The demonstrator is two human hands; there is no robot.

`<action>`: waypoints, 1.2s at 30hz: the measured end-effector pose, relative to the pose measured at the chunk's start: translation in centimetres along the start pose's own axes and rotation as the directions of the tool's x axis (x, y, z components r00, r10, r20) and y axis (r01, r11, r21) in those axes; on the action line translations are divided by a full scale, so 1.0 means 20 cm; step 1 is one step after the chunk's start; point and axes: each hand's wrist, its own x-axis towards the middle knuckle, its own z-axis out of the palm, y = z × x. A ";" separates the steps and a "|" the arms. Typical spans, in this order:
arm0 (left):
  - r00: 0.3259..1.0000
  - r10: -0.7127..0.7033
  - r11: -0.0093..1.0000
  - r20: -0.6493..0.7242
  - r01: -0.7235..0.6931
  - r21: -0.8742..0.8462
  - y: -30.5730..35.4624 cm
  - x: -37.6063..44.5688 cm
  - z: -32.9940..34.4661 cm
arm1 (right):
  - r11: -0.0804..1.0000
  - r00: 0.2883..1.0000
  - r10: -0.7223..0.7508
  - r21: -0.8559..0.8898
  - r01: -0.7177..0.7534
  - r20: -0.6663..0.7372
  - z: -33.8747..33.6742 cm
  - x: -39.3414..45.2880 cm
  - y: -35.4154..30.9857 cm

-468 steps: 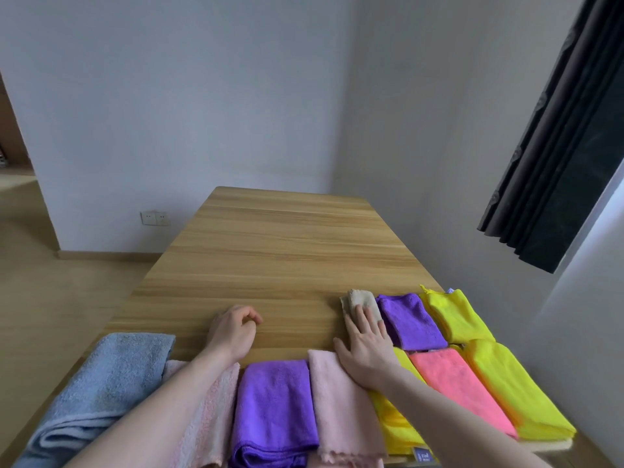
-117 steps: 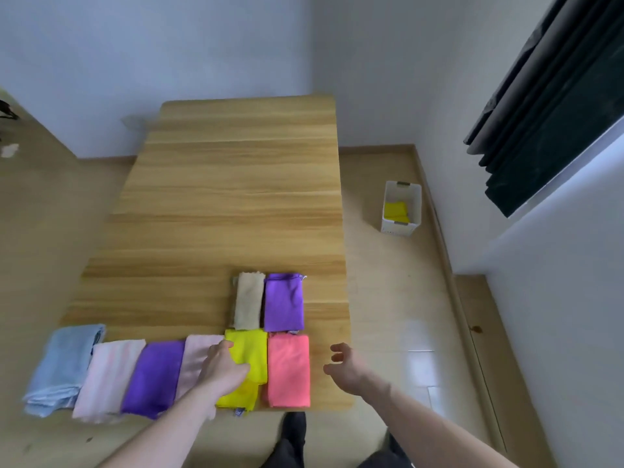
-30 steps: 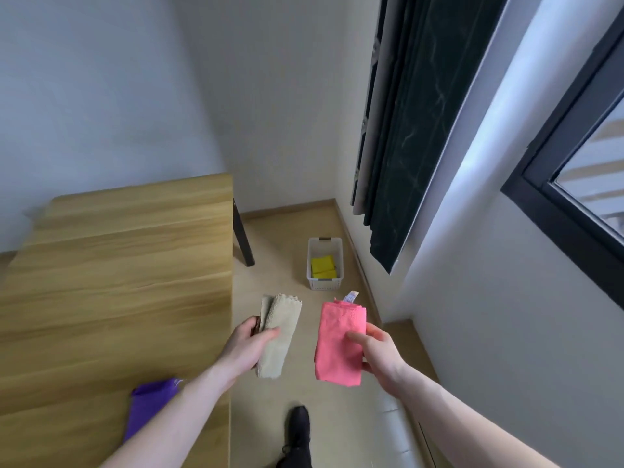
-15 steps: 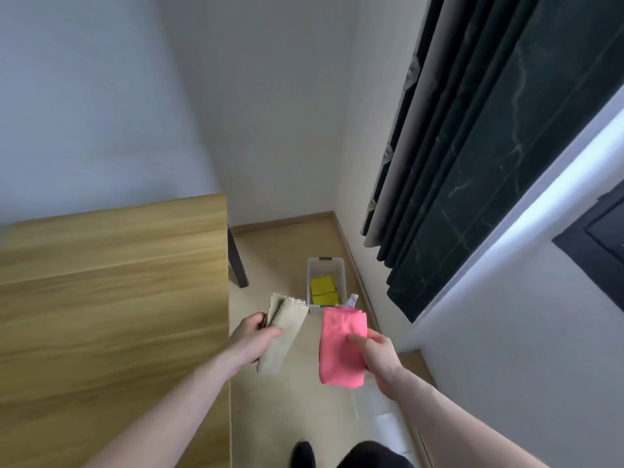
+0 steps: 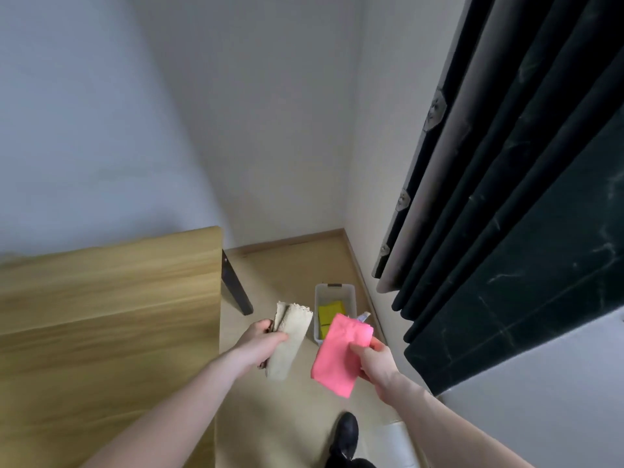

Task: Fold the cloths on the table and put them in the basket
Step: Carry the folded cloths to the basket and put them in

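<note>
Closer now to the basket (image 5: 334, 292), my left hand (image 5: 260, 342) grips the beige cloth (image 5: 288, 339), my right hand (image 5: 373, 361) pinches the pink cloth (image 5: 337, 358).

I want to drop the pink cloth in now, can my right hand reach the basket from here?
Probably not yet: the right hand holds the pink cloth well above the white basket on the floor ahead, though nothing blocks the way.

My left hand (image 5: 260, 342) holds a plain beige cloth (image 5: 288, 339), my right (image 5: 373, 361) a pink cloth (image 5: 337, 358). At twelve o'clock, the white basket (image 5: 317, 298) shows yellow cloths (image 5: 331, 312). At nine, a light woodgrain table (image 5: 108, 315). At two, a dark curtain (image 5: 526, 197).
</note>
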 end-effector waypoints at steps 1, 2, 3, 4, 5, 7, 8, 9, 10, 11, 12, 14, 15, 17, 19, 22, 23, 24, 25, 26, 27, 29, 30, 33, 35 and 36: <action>1.000 -0.004 1.000 -0.001 0.004 0.002 0.03 0.03 -0.01 | 1.000 1.000 0.006 -0.004 -0.006 -0.004 0.00 0.04 -0.04; 1.000 -0.008 1.000 0.003 0.008 0.005 0.06 0.06 -0.01 | 1.000 1.000 0.011 -0.001 -0.011 -0.004 0.00 0.08 -0.05; 1.000 -0.010 1.000 -0.002 0.010 0.005 0.12 0.11 -0.01 | 1.000 1.000 0.024 -0.007 -0.024 -0.001 0.00 0.16 -0.10; 1.000 -0.016 1.000 0.001 0.016 -0.001 0.15 0.14 -0.02 | 0.999 0.999 0.040 -0.004 -0.040 0.001 -0.01 0.21 -0.11; 1.000 -0.015 1.000 -0.004 0.015 -0.001 0.17 0.16 -0.02 | 0.998 0.998 0.056 -0.008 -0.056 -0.006 -0.01 0.25 -0.12; 0.999 -0.034 0.999 0.002 0.034 0.009 0.23 0.20 -0.03 | 0.996 0.996 0.088 -0.013 -0.088 -0.016 -0.01 0.31 -0.14; 0.999 -0.046 0.999 0.012 0.046 0.009 0.25 0.21 -0.03 | 0.995 0.995 0.096 -0.011 -0.097 -0.025 -0.01 0.32 -0.13; 0.998 -0.053 0.998 0.016 0.052 0.019 0.27 0.26 -0.03 | 0.994 0.994 0.109 -0.007 -0.109 -0.033 -0.02 0.36 -0.14; 0.998 -0.062 0.998 0.017 0.061 0.030 0.29 0.28 -0.04 | 0.993 0.992 0.117 0.004 -0.117 -0.037 -0.02 0.38 -0.15; 0.998 -0.063 0.997 0.015 0.062 0.048 0.31 0.33 -0.04 | 0.992 0.992 0.120 0.029 -0.119 -0.038 -0.02 0.39 -0.17; 0.997 -0.070 0.996 0.018 0.069 0.059 0.33 0.38 -0.05 | 0.990 0.992 0.125 0.063 -0.123 -0.031 -0.03 0.40 -0.19; 0.996 -0.080 0.994 0.027 0.078 0.077 0.39 0.42 -0.05 | 0.981 0.987 0.154 0.127 -0.148 -0.039 -0.03 0.43 -0.22; 0.996 -0.077 0.994 0.039 0.073 0.086 0.43 0.45 -0.06 | 0.978 0.986 0.161 0.144 -0.153 -0.045 -0.03 0.45 -0.23; 0.995 -0.076 0.990 0.068 0.068 0.122 0.51 0.56 -0.06 | 0.968 0.981 0.184 0.182 -0.170 -0.063 -0.03 0.53 -0.27; 0.995 -0.063 0.988 0.082 0.050 0.148 0.55 0.61 -0.06 | 0.959 0.977 0.205 0.211 -0.188 -0.063 -0.03 0.56 -0.29; 0.986 -0.069 0.982 0.150 0.041 0.185 0.65 0.78 -0.09 | 0.950 0.966 0.242 0.224 -0.218 -0.088 -0.01 0.68 -0.33; 0.984 -0.083 0.975 0.158 0.047 0.219 0.73 0.84 -0.10 | 0.944 0.962 0.253 0.243 -0.221 -0.105 0.01 0.76 -0.35; 0.978 -0.086 0.971 0.192 0.039 0.236 0.75 0.90 -0.11 | 0.940 0.958 0.263 0.252 -0.229 -0.112 0.03 0.79 -0.36; 0.974 -0.085 0.971 0.211 0.033 0.238 0.77 0.95 -0.12 | 0.937 0.955 0.269 0.264 -0.229 -0.127 0.04 0.82 -0.38; 0.969 -0.084 0.967 0.233 0.023 0.254 0.79 1.03 -0.13 | 0.932 0.948 0.283 0.274 -0.236 -0.147 0.06 0.86 -0.39; 0.965 -0.090 0.955 0.245 0.014 0.296 0.82 1.09 -0.15 | 0.927 0.940 0.300 0.281 -0.248 -0.161 0.09 0.89 -0.40; 0.948 -0.096 0.935 0.303 -0.018 0.354 0.85 1.34 -0.18 | 0.912 0.924 0.330 0.316 -0.261 -0.192 0.15 1.04 -0.44; 0.941 -0.108 0.926 0.321 -0.023 0.377 0.86 1.50 -0.18 | 0.903 0.916 0.350 0.331 -0.274 -0.197 0.18 1.14 -0.45; 0.937 -0.122 0.901 0.327 -0.034 0.431 0.85 1.80 -0.17 | 0.884 0.888 0.398 0.356 -0.304 -0.229 0.23 1.31 -0.44; 0.937 -0.120 0.889 0.328 -0.045 0.455 0.83 1.99 -0.15 | 0.869 0.871 0.428 0.373 -0.324 -0.241 0.26 1.41 -0.41; 0.940 -0.104 0.882 0.324 -0.063 0.466 0.83 2.08 -0.13 | 0.863 0.862 0.442 0.380 -0.332 -0.250 0.28 1.47 -0.40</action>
